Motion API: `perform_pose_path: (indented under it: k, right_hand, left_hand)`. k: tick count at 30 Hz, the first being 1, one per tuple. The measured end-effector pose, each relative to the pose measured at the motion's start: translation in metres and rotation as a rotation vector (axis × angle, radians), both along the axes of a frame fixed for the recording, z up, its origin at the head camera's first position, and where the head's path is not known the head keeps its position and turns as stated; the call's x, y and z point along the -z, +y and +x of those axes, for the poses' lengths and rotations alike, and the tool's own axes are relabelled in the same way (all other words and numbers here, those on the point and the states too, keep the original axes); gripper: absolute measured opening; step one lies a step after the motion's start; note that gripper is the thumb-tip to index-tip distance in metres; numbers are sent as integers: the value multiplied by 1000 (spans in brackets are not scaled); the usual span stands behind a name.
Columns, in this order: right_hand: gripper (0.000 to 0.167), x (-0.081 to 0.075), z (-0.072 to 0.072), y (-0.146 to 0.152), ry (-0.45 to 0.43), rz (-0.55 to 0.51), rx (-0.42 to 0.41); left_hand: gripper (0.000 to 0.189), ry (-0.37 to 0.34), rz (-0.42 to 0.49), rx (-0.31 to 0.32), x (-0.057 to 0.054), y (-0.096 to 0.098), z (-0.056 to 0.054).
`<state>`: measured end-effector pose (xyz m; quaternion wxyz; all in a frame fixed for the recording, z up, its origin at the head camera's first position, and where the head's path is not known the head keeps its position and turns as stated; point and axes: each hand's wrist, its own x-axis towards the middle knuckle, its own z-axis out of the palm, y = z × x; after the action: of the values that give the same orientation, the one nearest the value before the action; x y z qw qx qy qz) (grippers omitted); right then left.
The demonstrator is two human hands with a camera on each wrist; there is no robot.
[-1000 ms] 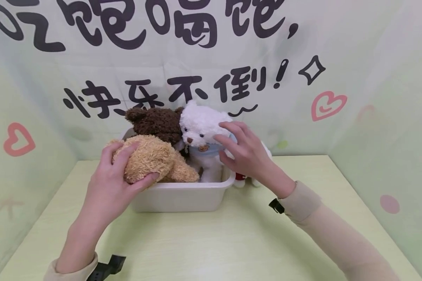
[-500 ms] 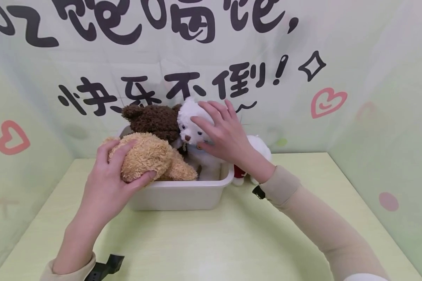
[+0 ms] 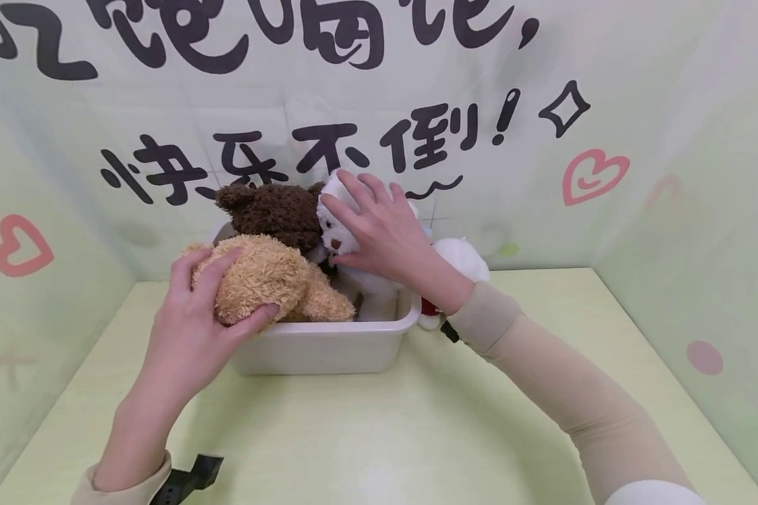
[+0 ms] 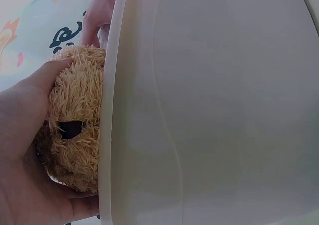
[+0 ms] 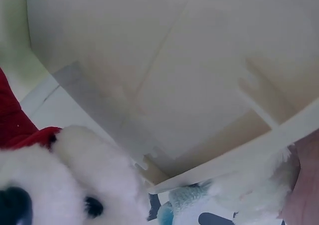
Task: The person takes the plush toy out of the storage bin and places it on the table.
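Note:
A tan teddy bear (image 3: 262, 277) leans over the front left of a white plastic bin (image 3: 318, 351). My left hand (image 3: 192, 319) grips its head, fingers over the top and thumb along the near side; a dark eye shows in the left wrist view between hand and rim (image 4: 110, 115). My right hand (image 3: 394, 235) wraps the head of a white teddy bear (image 3: 369, 284) in the bin's right part, thumb below the muzzle, covering much of its face. Between and behind them sits a dark brown teddy bear (image 3: 274, 210), in the bin too.
Outside the bin's right end stands another white plush toy (image 3: 461, 258) in red clothing, partly behind my right forearm; its dark nose and eye show in the right wrist view. The pale wooden table (image 3: 366, 435) meets a printed backdrop (image 3: 512, 196) on three sides.
My right hand has moved left from beside the white teddy bear's head onto it, closing its fingers around it. The left hand keeps its grip on the tan teddy bear.

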<state>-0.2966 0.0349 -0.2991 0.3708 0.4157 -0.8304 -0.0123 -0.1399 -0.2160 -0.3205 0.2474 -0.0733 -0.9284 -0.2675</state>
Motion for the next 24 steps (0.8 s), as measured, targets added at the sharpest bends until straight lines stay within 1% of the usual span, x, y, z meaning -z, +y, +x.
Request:
perform_pose_path:
  k: [7, 10, 12, 17, 20, 24]
  right_hand:
    - [101, -3, 5, -10, -125, 94, 231]
    - [102, -1, 6, -12, -141, 94, 276]
    - [100, 2, 7, -12, -124, 79, 272]
    - [86, 9, 8, -7, -43, 52, 220]
    - [80, 12, 8, -5, -2, 51, 195]
    - [73, 13, 7, -4, 29, 46, 169]
  left_hand:
    - [85, -5, 6, -5, -1, 0, 1]
    - [86, -8, 5, -3, -1, 0, 1]
    - [85, -9, 6, -2, -1, 0, 1]
    - [83, -13, 9, -2, -1, 1, 0]
    - [82, -12, 10, -5, 0, 1, 0]
    - [84, -2, 15, -4, 0, 1, 0]
